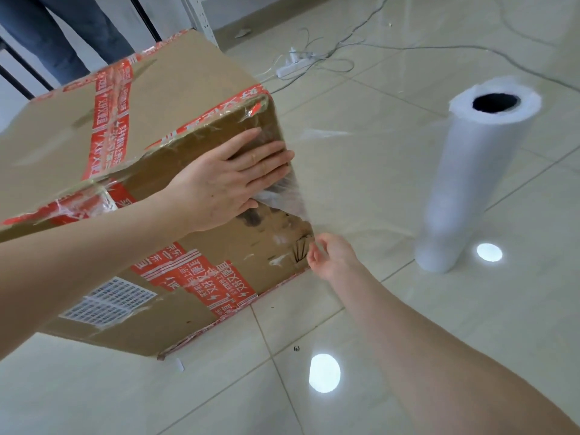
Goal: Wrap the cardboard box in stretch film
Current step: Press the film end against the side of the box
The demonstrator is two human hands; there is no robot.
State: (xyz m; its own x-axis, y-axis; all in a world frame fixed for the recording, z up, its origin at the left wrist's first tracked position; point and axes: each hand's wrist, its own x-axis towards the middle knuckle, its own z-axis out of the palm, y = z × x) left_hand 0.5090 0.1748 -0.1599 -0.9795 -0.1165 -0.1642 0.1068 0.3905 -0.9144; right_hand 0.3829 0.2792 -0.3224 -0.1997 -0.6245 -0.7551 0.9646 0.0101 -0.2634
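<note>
Cardboard box (131,171) sits on the tiled floor (408,324) at nine o'clock. The left hand (226,180) lies flat, pressing the film's end (282,193) onto its side. The right hand (329,255) pinches the film's low edge. I think wrapping is just starting; next, carry the roll (470,183), at three o'clock, round the box.

I'm looking at what seems a storeroom: tiled floor (408,189), perforated metal shelving (201,17), loose cables (329,54).
</note>
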